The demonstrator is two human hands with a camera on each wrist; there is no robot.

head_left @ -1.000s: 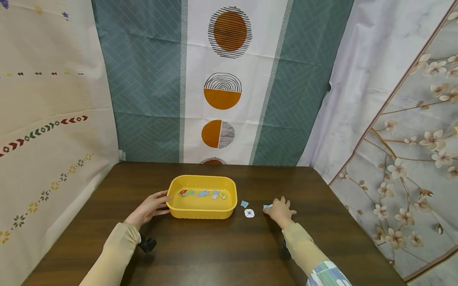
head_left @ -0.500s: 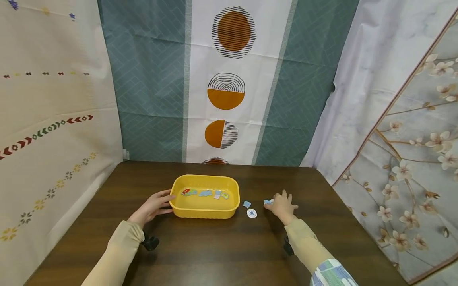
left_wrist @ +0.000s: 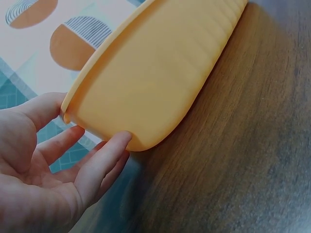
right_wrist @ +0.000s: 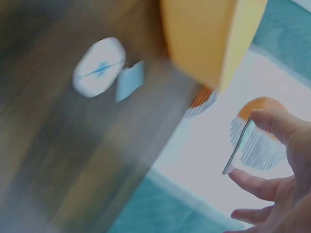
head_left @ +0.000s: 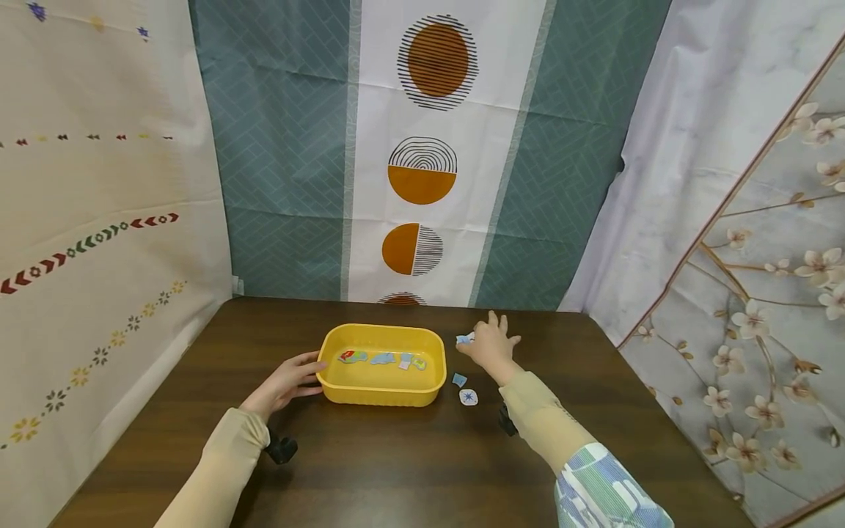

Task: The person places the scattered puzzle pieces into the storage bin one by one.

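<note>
Blue-and-white piece (head_left: 464,339): pinched in my right hand, clear of the table, beyond the tray's right end on my side.
My right hand (head_left: 490,347): thumb and a finger clamped on the piece's edges; the other fingers spread away from it.
My left hand (head_left: 285,383): thumb at the rim, fingers against the outer wall, holding the yellow tray at its left end.
Yellow tray (head_left: 383,397): upright on the table between my two hands.
In the tray: a red-and-green piece (head_left: 355,357), a blue piece (head_left: 382,358), a blue-and-pink piece (head_left: 405,361) and a yellow-green piece (head_left: 419,363), in a loose row left to right.
Just right of the tray: a small blue square (head_left: 459,380), and close by it, nearer me, a white tile (head_left: 469,397) with a blue star.
My arms: cream sleeves (head_left: 231,447), a black device (head_left: 282,449) under each wrist.
Table (head_left: 396,462): dark brown wood grain.
Behind it: a teal-and-white curtain (head_left: 284,147) printed with orange circles.
Far right: a cloth with blossom branches (head_left: 749,319).
</note>
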